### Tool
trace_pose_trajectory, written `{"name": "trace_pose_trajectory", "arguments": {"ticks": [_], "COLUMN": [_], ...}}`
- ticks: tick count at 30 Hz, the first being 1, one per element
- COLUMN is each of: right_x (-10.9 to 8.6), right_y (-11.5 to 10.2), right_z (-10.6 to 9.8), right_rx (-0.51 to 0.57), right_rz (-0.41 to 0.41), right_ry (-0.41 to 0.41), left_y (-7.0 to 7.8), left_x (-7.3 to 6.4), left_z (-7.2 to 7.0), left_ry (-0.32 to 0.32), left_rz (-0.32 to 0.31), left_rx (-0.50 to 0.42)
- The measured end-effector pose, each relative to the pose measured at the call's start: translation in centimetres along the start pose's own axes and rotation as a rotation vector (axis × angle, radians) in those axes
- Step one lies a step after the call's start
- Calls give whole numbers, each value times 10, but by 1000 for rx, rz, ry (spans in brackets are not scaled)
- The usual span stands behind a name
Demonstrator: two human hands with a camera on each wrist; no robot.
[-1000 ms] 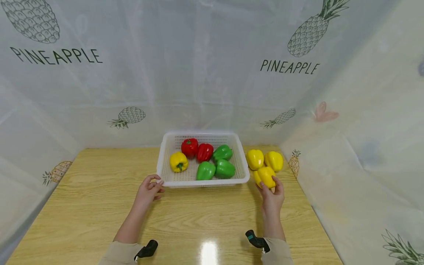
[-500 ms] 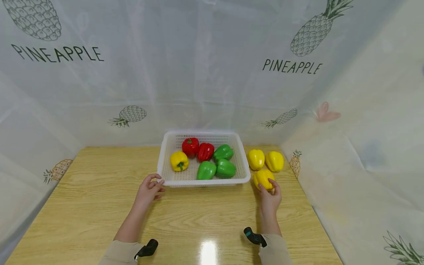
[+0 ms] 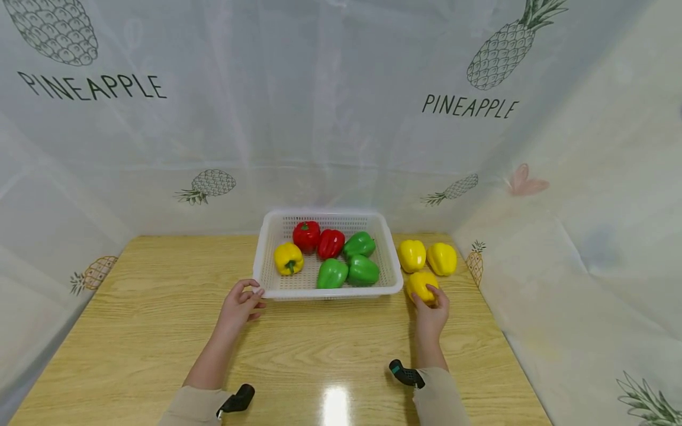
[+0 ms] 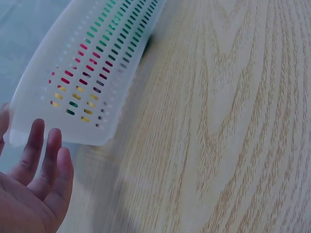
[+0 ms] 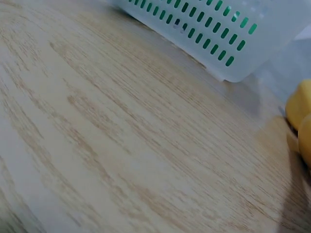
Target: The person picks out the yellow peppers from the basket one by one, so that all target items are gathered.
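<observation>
My right hand (image 3: 431,313) grips a yellow bell pepper (image 3: 421,285) from its near side, thumb on the left and fingers on the right. It is close to the table, just right of the white basket (image 3: 330,294). Two more yellow bell peppers (image 3: 412,255) (image 3: 442,258) sit right behind it. At the basket's near left corner, my left hand (image 3: 241,305) pinches the rim between thumb and forefinger. The other fingers (image 4: 51,160) stand apart from the basket wall in the left wrist view. The right hand itself is out of its wrist view.
Inside the basket lie a yellow bell pepper (image 3: 289,259), two red bell peppers (image 3: 306,236) (image 3: 331,244) and three green bell peppers (image 3: 359,244) (image 3: 363,270) (image 3: 332,274). The wooden table (image 3: 319,343) meets a pineapple-print sheet (image 3: 330,148) behind and at the sides.
My right hand has moved slightly left and toward me with the yellow bell pepper, drawing it apart from the two behind. The left hand stays at the basket corner.
</observation>
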State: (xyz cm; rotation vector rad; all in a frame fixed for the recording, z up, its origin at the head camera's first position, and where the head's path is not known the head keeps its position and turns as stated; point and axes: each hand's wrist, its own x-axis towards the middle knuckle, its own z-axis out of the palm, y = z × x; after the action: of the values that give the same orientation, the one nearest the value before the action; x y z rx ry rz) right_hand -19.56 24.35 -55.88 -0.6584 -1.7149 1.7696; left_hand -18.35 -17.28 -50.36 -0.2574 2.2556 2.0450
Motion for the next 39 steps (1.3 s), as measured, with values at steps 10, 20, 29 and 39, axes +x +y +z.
{"name": "trace_pose_trajectory", "arguments": {"ticks": [10,20,29,39], "right_x": [1,-3,-5,-6], "right_y": [5,7,7,7], "right_z": [0,-5,-9,-10], "right_rx": [4,20,2,28], "right_rz": [-21,41,60,48], "right_ry": [28,26,6,-20], "left_y": [-1,0,-2,-4], "left_x": [1,2,0,3], "left_z": [-1,-1,0,-1], "left_ry": [-17,-9,-5,-1], "left_rz": [-6,-3,-19,-21], "left_rx": [-8,0,-2,-10]}}
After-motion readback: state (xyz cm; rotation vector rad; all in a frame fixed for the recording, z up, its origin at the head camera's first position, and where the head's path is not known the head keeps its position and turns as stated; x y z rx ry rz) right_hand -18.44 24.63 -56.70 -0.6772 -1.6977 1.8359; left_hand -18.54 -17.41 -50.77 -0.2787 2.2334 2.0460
